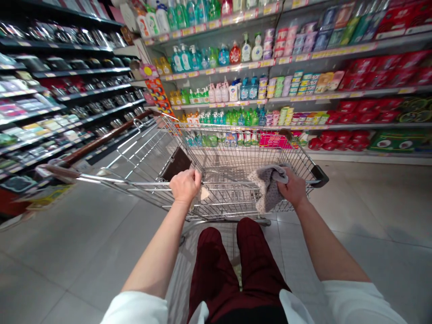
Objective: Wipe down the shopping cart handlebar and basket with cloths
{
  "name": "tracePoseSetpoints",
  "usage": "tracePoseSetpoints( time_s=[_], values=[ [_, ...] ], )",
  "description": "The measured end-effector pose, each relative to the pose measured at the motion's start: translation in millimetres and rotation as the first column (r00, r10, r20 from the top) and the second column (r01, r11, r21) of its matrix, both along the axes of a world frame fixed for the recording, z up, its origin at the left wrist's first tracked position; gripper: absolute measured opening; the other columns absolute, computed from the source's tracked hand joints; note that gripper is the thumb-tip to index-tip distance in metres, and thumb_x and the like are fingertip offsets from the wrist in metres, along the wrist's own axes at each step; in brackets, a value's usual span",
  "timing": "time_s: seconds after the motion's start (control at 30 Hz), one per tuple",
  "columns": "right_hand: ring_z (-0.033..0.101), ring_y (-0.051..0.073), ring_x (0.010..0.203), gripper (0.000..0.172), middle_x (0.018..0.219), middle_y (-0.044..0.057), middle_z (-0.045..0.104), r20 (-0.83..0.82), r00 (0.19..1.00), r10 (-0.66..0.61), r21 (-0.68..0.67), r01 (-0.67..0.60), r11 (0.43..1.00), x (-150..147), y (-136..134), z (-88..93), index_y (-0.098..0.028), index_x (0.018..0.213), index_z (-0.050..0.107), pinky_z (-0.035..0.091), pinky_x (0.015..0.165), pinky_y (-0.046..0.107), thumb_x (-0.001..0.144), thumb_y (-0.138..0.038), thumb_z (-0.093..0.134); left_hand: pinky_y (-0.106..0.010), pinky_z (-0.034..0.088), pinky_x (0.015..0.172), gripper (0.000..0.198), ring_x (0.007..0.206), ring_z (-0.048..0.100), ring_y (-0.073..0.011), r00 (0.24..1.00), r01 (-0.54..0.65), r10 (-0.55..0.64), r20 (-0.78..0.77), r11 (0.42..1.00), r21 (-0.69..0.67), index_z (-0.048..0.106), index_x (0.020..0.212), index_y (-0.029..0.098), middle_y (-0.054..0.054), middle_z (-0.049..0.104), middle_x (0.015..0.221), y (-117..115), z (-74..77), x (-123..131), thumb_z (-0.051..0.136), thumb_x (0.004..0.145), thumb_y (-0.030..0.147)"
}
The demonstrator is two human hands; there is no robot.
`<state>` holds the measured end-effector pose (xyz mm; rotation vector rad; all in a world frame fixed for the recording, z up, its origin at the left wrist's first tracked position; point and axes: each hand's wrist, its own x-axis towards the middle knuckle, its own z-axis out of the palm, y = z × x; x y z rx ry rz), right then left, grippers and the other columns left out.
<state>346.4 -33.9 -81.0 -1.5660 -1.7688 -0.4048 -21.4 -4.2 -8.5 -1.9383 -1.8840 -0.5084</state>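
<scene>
A wire shopping cart (236,148) stands sideways before me, its long side toward my legs. My left hand (185,185) is closed around the top rail of the near side, close to a dark brown panel (177,163) inside the cart. Bunched in my right hand (293,188) is a grey textured cloth (268,182), which drapes over the same rail near the cart's black corner bumper (319,176). The fingers of that hand are partly hidden by the cloth. At the left end is the cart's brown handle (101,139).
Ahead, shelves hold several rows of pump bottles (219,92), small tubs (300,85) and red packages (374,74). To the left, dark shelving (77,72) carries pots and packaged goods. A yellow item (50,195) lies low by that shelving. Grey floor tiles (371,198) extend to the right.
</scene>
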Motion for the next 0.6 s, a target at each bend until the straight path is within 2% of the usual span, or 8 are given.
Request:
tracePoseSetpoints(
  time_s=[0.13, 0.2, 0.3, 0.4, 0.5, 0.6],
  values=[
    [0.063, 0.022, 0.075, 0.034, 0.091, 0.01, 0.069, -0.005, 0.996, -0.091, 0.009, 0.091, 0.996, 13.5, -5.8, -0.7, -0.016, 0.106, 0.06, 0.037, 0.061, 0.028, 0.086, -0.036, 0.042, -0.031, 0.037, 0.067, 0.053, 0.086, 0.066, -0.0254, 0.999, 0.046, -0.044, 0.018, 0.996, -0.073, 0.07, 0.083, 0.02, -0.011, 0.072, 0.085, -1.0, 8.9, 16.1, 0.025, 0.097, 0.045],
    [0.063, 0.023, 0.075, 0.036, 0.087, 0.01, 0.068, -0.012, 0.99, -0.143, -0.001, 0.143, 0.99, 21.1, -6.9, -1.2, -0.015, 0.108, 0.06, 0.037, 0.061, 0.028, 0.086, -0.036, 0.042, -0.032, 0.041, 0.069, 0.056, 0.089, 0.067, -0.028, 0.995, 0.103, -0.1, 0.024, 0.976, -0.192, 0.072, 0.089, 0.023, -0.011, 0.073, 0.089, 4.1, 18.9, 19.8, 0.025, 0.095, 0.053],
    [0.063, 0.024, 0.077, 0.036, 0.088, 0.01, 0.068, -0.028, 0.981, -0.194, -0.009, 0.194, 0.981, 32.1, -8.8, -2.5, -0.015, 0.109, 0.06, 0.037, 0.062, 0.029, 0.085, -0.036, 0.042, -0.035, 0.046, 0.075, 0.055, 0.097, 0.067, -0.0311, 0.983, 0.183, -0.172, 0.065, 0.881, -0.436, 0.073, 0.102, 0.028, -0.009, 0.074, 0.102, 23.9, 34.4, 22.2, 0.032, 0.09, 0.062],
    [0.061, 0.024, 0.082, 0.035, 0.094, 0.011, 0.068, -0.035, 0.981, -0.189, 0.015, 0.19, 0.982, 39.1, -15.8, -2.4, -0.015, 0.11, 0.061, 0.04, 0.067, 0.03, 0.087, -0.033, 0.041, -0.037, 0.049, 0.084, 0.053, 0.108, 0.064, -0.0322, 0.986, 0.168, -0.14, 0.094, 0.791, -0.588, 0.072, 0.112, 0.029, -0.009, 0.07, 0.12, 49.1, 42.3, 28.8, 0.038, 0.086, 0.061],
    [0.057, 0.026, 0.088, 0.037, 0.097, 0.012, 0.065, 0.007, 0.971, -0.237, 0.104, 0.235, 0.966, 34.5, -28.5, 1.7, -0.016, 0.113, 0.065, 0.043, 0.075, 0.035, 0.089, -0.034, 0.043, -0.039, 0.049, 0.09, 0.053, 0.115, 0.062, -0.0339, 0.992, 0.125, -0.093, 0.084, 0.766, -0.63, 0.072, 0.115, 0.026, -0.011, 0.067, 0.127, 65.2, 42.0, 41.5, 0.04, 0.085, 0.056],
    [0.054, 0.026, 0.087, 0.033, 0.087, 0.01, 0.06, -0.041, 0.927, -0.373, 0.251, 0.371, 0.894, 9.9, -39.6, 8.4, -0.02, 0.108, 0.072, 0.042, 0.077, 0.037, 0.09, -0.035, 0.048, -0.042, 0.05, 0.09, 0.053, 0.116, 0.061, -0.0352, 0.994, 0.107, -0.069, 0.085, 0.771, -0.627, 0.071, 0.118, 0.026, -0.011, 0.065, 0.13, 69.2, 39.7, 53.3, 0.041, 0.085, 0.053]
  ],
)
